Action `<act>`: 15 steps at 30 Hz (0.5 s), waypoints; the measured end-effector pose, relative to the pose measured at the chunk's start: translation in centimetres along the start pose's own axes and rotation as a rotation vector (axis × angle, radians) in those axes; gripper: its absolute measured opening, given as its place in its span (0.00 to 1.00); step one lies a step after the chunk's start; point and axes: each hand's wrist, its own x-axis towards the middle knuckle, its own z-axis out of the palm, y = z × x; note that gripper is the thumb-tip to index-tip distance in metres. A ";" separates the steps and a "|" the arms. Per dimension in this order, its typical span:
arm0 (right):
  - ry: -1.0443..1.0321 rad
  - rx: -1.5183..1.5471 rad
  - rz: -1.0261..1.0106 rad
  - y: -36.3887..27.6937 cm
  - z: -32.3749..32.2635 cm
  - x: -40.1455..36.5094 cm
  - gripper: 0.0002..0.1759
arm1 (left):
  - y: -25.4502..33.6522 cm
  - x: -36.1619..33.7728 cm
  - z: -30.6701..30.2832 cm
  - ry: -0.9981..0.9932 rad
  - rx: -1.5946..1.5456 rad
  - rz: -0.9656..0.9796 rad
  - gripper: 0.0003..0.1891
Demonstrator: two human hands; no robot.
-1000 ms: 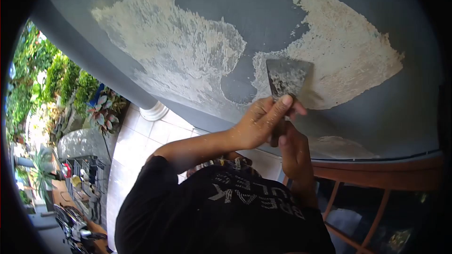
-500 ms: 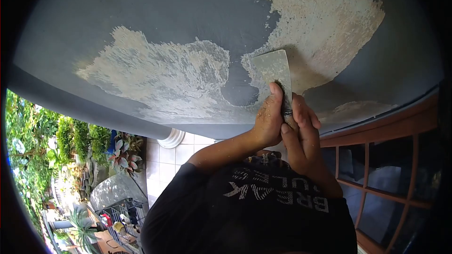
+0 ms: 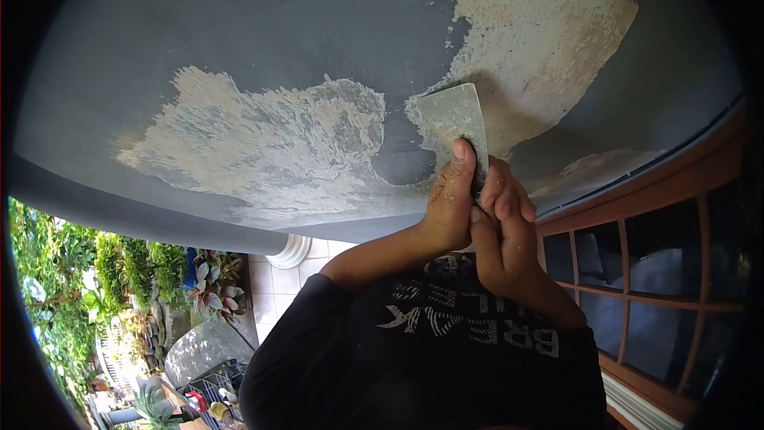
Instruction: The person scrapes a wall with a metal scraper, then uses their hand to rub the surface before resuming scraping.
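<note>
A putty knife (image 3: 454, 115) with a wide, dusty metal blade is pressed against the grey painted ceiling (image 3: 302, 24). Its blade edge meets the border of a bare, pale patch (image 3: 549, 40) where the paint is off. My left hand (image 3: 454, 195) is closed around the knife, thumb laid along the base of the blade and specked with crumbs. My right hand (image 3: 505, 231) wraps the handle from the other side, against the left. Most of the handle is hidden by my fingers. A second scraped patch (image 3: 270, 139) spreads to the left.
A wood-framed window (image 3: 621, 271) stands at the right. Below left are a white column top (image 3: 290, 251), floor tiles (image 3: 274, 287), green plants (image 3: 127, 263) and a wire basket (image 3: 219, 394) with assorted items. A smaller scraped strip (image 3: 597, 169) lies near the window side.
The view has tilted slightly, so the ceiling patches and garden sit a little differently. The blade stays at about the same spot on the patch border, both hands still gripping.
</note>
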 end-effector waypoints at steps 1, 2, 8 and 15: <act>-0.003 -0.002 -0.008 0.4 0.0 0.0 0.11 | -0.1 0.1 0.1 0.022 -0.009 -0.008 0.34; -0.009 0.001 -0.011 0.5 0.0 -0.2 0.11 | -0.1 0.2 0.3 0.050 -0.017 -0.017 0.34; 0.071 0.071 -0.062 -0.8 0.7 1.0 0.11 | 0.6 0.2 0.3 0.077 -0.005 -0.003 0.34; 0.033 0.066 -0.052 -1.2 0.3 0.6 0.11 | 1.2 0.2 0.7 0.013 0.017 -0.054 0.34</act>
